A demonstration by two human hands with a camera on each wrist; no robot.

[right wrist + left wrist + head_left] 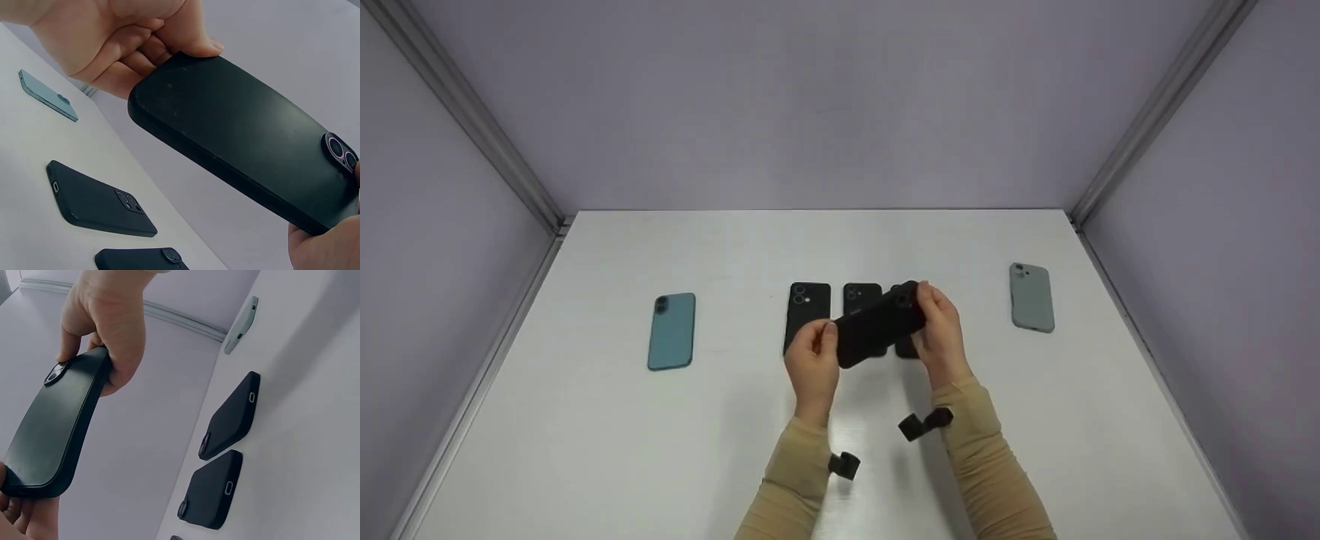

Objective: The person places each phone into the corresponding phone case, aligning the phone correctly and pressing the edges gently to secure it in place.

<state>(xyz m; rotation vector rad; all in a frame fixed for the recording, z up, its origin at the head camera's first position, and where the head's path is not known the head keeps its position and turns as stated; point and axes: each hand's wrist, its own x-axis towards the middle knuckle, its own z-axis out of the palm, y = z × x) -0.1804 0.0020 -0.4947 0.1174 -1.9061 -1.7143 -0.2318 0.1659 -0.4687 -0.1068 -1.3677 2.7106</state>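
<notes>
A black cased phone [879,327] is held up over the table between both hands, its camera side showing and its camera end toward the right. My left hand [814,371] pinches the plain end; its thumb lies along the edge in the right wrist view. Around the camera end grips my right hand [943,337], with a fingertip by the lens ring [56,373] in the left wrist view. Behind the held phone lie a left black phone [808,300], a middle black phone [861,294] and a right black phone [907,349]; the last two are partly hidden.
On the white table [585,420], a teal phone [672,331] lies off to the left. A grey-green phone [1033,298] lies far right, near the side wall [1215,247]. Pale panels [825,105] enclose the table at the back and sides.
</notes>
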